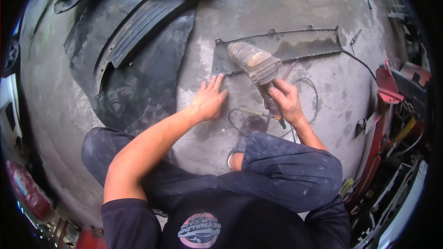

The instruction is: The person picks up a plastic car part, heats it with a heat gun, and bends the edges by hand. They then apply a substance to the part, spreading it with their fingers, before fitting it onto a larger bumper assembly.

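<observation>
Right hand (285, 98) wrapped round tool (254, 61); left hand (208, 100) splayed at near edge of panel (295, 47). Best: panel steady, tool level, left hand clear.

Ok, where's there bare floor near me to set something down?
Bare concrete lies beyond the long panel and left of the dark mat, plus a narrow strip between those two. It's crowded around your right hand: power tool, looped cord, right leg.

"What colour is that power tool (254, 61) there?"
"Dusty grey, tan on top. The panel (302, 50) is two greys, wavy where they meet."
"And the trousers (290, 168)?"
"Dark blue, speckled pale."
</observation>
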Available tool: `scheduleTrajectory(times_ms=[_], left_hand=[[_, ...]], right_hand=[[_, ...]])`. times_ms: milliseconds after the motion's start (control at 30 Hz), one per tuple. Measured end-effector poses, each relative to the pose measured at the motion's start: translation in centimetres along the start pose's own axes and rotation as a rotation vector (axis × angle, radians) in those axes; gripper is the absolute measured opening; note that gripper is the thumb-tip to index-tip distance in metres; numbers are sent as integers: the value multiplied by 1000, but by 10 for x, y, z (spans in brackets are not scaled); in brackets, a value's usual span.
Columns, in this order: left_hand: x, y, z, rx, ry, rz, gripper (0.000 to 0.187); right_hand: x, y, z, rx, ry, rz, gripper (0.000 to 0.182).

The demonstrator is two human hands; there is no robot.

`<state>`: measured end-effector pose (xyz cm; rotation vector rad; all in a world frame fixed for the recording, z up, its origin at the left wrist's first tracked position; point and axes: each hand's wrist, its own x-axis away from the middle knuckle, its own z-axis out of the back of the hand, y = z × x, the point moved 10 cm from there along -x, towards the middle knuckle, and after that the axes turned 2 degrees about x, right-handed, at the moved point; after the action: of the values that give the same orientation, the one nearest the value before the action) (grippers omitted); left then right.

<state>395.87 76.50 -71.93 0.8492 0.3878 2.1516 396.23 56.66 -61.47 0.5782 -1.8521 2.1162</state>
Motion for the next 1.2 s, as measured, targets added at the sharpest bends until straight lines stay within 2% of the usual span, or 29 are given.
scheduleTrajectory(times_ms=[100,200,367,700,767,967,1200], left_hand=[[1,0,0,-12,-27,11,68],[0,-1,-2,-11,-17,12,69],[0,-1,-5,0,-1,9,66],[0,-1,-5,-11,31,8,62],[0,-1,-5,-10,29,7,62],[5,-1,1,8,54,-13,63],[3,0,7,74,72,-22,62]], right_hand=[[-2,-2,-7,13,-32,7,49],[-4,-3,0,25,24,16,50],[-4,2,-14,-6,-69,3,50],[-5,-3,-7,13,17,20,51],[-2,-2,-16,10,-53,-14,50],[2,2,5,17,54,24,46],[8,1,-7,86,-49,45,41]])
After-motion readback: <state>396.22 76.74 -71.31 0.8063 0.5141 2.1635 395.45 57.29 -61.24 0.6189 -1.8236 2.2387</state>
